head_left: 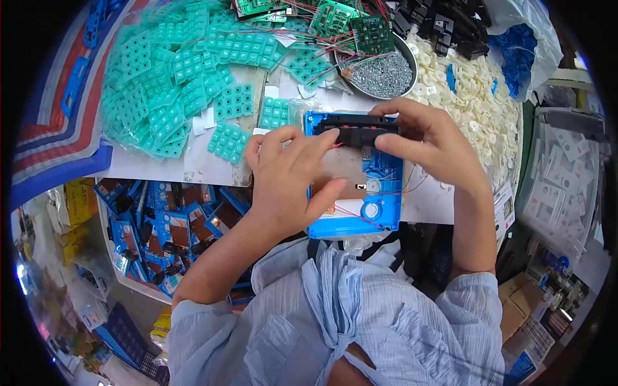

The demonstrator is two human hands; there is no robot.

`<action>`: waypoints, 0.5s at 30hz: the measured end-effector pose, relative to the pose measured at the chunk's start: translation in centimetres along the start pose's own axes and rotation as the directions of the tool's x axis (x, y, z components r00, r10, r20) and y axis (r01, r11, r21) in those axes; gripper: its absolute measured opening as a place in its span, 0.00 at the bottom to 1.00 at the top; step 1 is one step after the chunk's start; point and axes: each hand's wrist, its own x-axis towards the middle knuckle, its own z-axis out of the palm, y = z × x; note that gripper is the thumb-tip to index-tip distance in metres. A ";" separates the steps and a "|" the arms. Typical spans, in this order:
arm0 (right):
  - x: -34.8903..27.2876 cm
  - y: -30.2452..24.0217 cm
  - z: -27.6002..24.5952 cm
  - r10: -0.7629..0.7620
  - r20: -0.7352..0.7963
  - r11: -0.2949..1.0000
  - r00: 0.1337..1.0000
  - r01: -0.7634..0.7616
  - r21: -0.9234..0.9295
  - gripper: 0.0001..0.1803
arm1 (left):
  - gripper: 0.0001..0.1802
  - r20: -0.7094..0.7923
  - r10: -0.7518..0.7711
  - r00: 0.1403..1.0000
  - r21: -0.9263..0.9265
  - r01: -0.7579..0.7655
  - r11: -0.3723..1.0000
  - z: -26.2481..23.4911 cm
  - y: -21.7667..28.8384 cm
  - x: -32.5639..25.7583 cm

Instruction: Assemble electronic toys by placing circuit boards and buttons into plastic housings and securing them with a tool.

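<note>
A blue plastic housing [394, 212] lies at the table's near edge. A brown circuit board [344, 168] is in it, with thin red wires running over the lower part. Along the housing's far end is a long black plastic part [357, 136]. My right hand [432, 143] pinches this part's right end between thumb and fingers. Spread out over the board's left side, my left hand [286, 174] has its index fingertip at the black part's left end. What lies under the left palm is hidden.
Teal rubber keypads [193, 71] are piled at the far left. Green circuit boards [372, 35] rest on a metal bowl [411, 83] of small screws. Cream plastic pieces [470, 96] and black parts [444, 26] lie to the right. A bin [138, 283] of blue assemblies stands lower left.
</note>
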 end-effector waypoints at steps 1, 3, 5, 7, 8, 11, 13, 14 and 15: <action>0.1 -0.3 -0.1 0.011 0.000 0.997 1.000 -0.011 -0.070 0.19 | 0.36 0.014 0.004 1.000 0.043 -0.005 0.999 0.1 0.2 0.2; 0.3 -1.2 -0.2 0.032 -0.004 0.977 0.999 -0.032 -0.210 0.19 | 0.34 0.015 0.024 1.000 0.088 -0.025 0.996 0.0 0.3 0.1; -0.3 -1.0 0.2 -0.266 -0.069 0.781 0.961 0.173 -0.600 0.19 | 0.33 0.025 0.035 0.999 0.117 -0.038 0.992 0.2 0.4 0.1; -0.5 -0.7 0.5 -0.472 -0.013 0.559 0.881 0.288 -0.777 0.19 | 0.32 0.029 0.031 0.999 0.141 -0.035 0.989 0.3 0.7 0.3; -0.5 -0.5 0.5 -0.531 0.026 0.507 0.847 0.342 -0.791 0.19 | 0.32 0.036 0.033 0.999 0.151 -0.038 0.988 0.2 0.8 0.4; -0.2 1.4 0.8 -0.649 0.014 0.464 0.760 0.410 -0.786 0.21 | 0.32 0.053 0.046 0.998 0.175 -0.054 0.983 0.1 1.1 0.5; 0.0 2.2 1.3 -0.703 -0.026 0.479 0.711 0.446 -0.756 0.24 | 0.33 0.056 0.051 0.997 0.192 -0.061 0.980 0.1 1.2 0.6; 0.0 2.2 1.3 -0.698 -0.013 0.490 0.716 0.464 -0.738 0.24 | 0.33 0.061 0.051 0.997 0.202 -0.063 0.977 0.0 1.2 0.6; 0.0 2.1 1.2 -0.693 0.001 0.500 0.721 0.481 -0.721 0.24 | 0.32 0.067 0.052 0.996 0.212 -0.065 0.975 -0.1 1.1 0.5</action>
